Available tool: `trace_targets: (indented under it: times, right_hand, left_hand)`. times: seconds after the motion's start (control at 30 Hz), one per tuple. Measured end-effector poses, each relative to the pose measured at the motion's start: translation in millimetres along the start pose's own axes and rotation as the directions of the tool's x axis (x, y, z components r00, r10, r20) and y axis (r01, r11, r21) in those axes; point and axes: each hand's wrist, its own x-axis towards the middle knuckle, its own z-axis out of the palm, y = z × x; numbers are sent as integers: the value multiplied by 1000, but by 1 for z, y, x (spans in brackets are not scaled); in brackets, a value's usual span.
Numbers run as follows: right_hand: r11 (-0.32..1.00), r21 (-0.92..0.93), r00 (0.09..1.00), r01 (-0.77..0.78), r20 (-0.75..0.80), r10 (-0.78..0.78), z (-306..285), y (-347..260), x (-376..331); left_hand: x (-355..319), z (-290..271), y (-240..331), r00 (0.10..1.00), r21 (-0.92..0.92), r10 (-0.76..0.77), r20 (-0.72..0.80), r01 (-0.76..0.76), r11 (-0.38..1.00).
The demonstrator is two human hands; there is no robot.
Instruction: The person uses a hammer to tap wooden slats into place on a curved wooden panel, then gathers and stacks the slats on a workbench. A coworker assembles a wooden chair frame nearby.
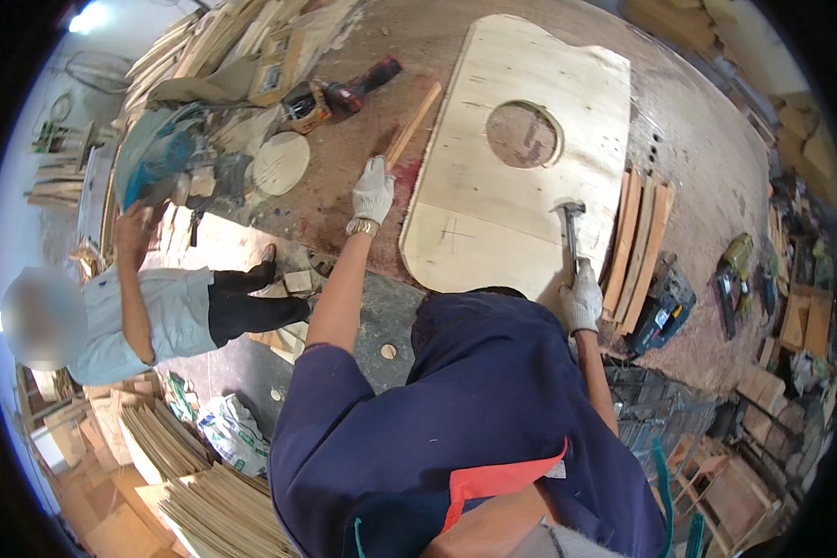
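Observation:
My left hand [373,192], in a white knit glove, is closed around the lower end of a narrow wooden strip [413,125] that points up and away over the workbench. My right hand [582,298], gloved too, grips the handle of a hammer [573,223], whose metal head rests on or just over a plywood panel [530,70]. The pale panel has wavy cut edges, a round hole and a pencilled cross near its lower left. Several curved wooden strips [639,244] lie side by side just right of the panel, near my right hand.
A jigsaw-like blue power tool [661,312] and a green power tool [736,265] sit on the right of the workbench [702,177]. Left lie a cordless drill [361,86] and a wooden disc [281,163]. Another person [149,312] stands at left, near stacked boards [223,511].

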Motion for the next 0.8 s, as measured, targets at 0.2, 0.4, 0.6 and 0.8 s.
trace_targets:
  times: [0.2, 0.4, 0.6, 0.8]
  right_hand:
    - [942, 328, 997, -62, -25, 74, -22, -13, 11]
    - [822, 565, 997, 71, -38, -60, -23, -19, 5]
    - [894, 323, 950, 312, -87, -300, -53, -47, -28]
    - [975, 38, 975, 218, 36, -220, -51, -42, -24]
  left_hand:
    - [-49, -14, 113, 782, -237, 107, 614, 54, 970]
    - [-90, 24, 141, 660, -155, 204, 723, -133, 979]
    - [-92, 19, 147, 725, -103, 194, 660, -169, 980]
    - [-85, 5, 157, 712, -79, 229, 664, -237, 968]
